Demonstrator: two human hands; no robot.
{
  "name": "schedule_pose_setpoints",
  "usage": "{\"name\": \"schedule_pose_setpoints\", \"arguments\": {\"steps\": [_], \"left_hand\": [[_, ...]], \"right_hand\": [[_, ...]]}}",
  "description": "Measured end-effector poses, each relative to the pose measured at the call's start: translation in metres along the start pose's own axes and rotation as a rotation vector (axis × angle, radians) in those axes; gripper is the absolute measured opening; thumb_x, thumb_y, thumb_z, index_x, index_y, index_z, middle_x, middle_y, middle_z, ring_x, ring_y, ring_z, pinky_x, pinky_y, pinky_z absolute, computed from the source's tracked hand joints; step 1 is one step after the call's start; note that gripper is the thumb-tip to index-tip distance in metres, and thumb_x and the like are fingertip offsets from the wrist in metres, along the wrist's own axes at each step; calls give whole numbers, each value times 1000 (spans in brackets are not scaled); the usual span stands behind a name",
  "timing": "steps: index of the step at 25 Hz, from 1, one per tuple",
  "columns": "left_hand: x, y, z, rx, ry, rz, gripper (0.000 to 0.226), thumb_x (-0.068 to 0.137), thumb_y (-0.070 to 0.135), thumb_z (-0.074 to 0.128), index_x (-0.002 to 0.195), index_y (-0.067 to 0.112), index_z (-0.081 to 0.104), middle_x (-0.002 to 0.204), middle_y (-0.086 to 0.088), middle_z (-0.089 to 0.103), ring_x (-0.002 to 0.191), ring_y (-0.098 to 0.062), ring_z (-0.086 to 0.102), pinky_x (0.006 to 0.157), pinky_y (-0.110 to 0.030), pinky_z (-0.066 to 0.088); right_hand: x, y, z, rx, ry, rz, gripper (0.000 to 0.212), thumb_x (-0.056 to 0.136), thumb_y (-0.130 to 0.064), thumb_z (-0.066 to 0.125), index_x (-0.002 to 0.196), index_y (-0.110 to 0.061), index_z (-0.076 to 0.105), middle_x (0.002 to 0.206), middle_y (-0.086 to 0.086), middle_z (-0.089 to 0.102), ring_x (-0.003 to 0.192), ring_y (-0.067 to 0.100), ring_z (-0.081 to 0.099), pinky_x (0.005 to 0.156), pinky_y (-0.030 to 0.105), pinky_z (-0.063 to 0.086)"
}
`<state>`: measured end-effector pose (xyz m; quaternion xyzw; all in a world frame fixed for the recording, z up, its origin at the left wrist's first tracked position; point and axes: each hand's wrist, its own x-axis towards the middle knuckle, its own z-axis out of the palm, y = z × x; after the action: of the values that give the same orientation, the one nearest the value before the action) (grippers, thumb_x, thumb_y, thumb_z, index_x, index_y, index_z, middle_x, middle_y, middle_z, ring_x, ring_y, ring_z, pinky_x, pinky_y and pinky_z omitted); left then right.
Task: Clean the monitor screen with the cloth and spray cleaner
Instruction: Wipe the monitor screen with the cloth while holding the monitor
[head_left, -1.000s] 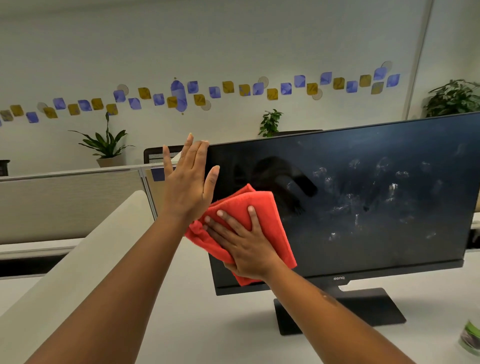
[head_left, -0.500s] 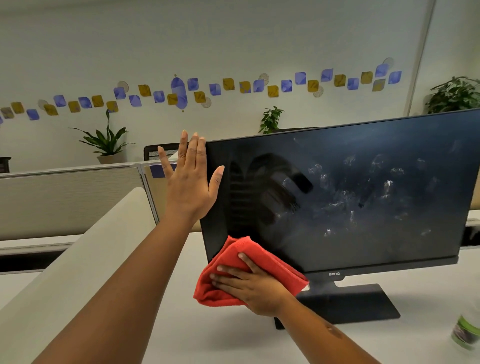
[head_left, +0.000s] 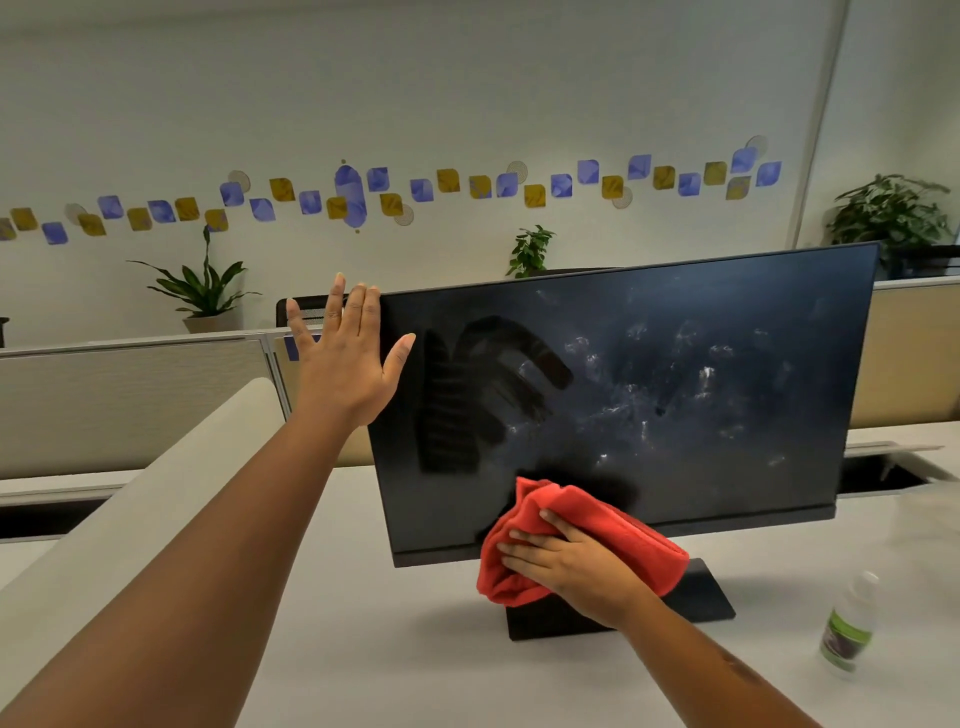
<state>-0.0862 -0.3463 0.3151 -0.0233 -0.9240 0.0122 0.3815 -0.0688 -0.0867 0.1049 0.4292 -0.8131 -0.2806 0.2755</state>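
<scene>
While left hand (head_left: 345, 371), fingers straight, braces the monitor (head_left: 675, 395) edge against tipping, right hand (head_left: 574, 569) presses the red cloth (head_left: 582, 540) flat on its lower bezel; smears remain right of centre; spray bottle (head_left: 847, 631) parked on bench (head_left: 415, 675).

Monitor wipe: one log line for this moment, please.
step: wiping | right hand: presses cloth on monitor bottom edge | left hand: flat, steadies left edge | smears: centre and right | spray: on desk, right
</scene>
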Motion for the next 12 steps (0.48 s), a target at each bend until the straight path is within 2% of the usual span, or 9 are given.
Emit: {"name": "schedule_pose_setpoints", "arguments": {"steps": [2,3,4,5,6,8,10,12], "left_hand": [[1,2,-4,3,-22,-2,73,86,57,10,145,14,10,156,-6,11,144,-20,-5,109,-53,-15],[1,4,-6,3,-28,-4,70,88,55,13,145,13,11,156,-6,12,144,-20,-5,109,-54,-14],[2,4,-8,1,-31,-8,67,90,53,16,144,13,12,155,-6,13,144,-20,-4,110,-55,-12],[3,5,-9,-6,-30,-16,65,92,51,18,144,12,14,155,-7,15,144,-20,-2,110,-56,-11],[5,6,-10,-12,-27,-23,64,93,50,19,144,12,16,155,-7,17,144,-20,0,110,-56,-10],[7,10,-11,-14,-14,-12,61,93,47,21,143,11,18,153,-8,21,144,-22,5,111,-56,-6],[7,15,-9,-28,0,31,58,94,43,24,143,12,19,153,-8,22,143,-22,10,112,-54,-3],[7,22,-5,-86,2,40,56,95,40,24,144,15,15,154,-6,18,144,-20,7,114,-50,-4]], "right_hand": [[-24,12,-2,28,16,53,68,58,-39,83,121,-31,59,126,-14,60,120,6,53,111,50,3],[-33,16,-4,44,29,83,67,55,-38,85,117,-31,62,122,-15,62,116,5,55,110,49,0],[-38,19,-8,60,55,122,66,52,-37,87,114,-31,64,119,-15,64,114,4,57,112,44,4],[-39,21,-13,78,101,174,66,51,-34,88,113,-30,65,118,-15,65,113,4,57,115,39,14],[-36,23,-20,106,175,246,68,52,-30,89,115,-28,64,119,-12,64,115,6,56,111,36,27],[-20,33,-39,209,389,442,68,59,-16,87,121,-17,60,126,-1,61,123,15,48,102,40,39],[7,51,-62,325,614,620,62,68,-2,78,125,-8,54,130,9,56,127,24,41,101,49,38],[40,71,-87,394,780,735,57,79,1,66,131,-11,47,136,13,50,131,29,34,105,55,29]]}}
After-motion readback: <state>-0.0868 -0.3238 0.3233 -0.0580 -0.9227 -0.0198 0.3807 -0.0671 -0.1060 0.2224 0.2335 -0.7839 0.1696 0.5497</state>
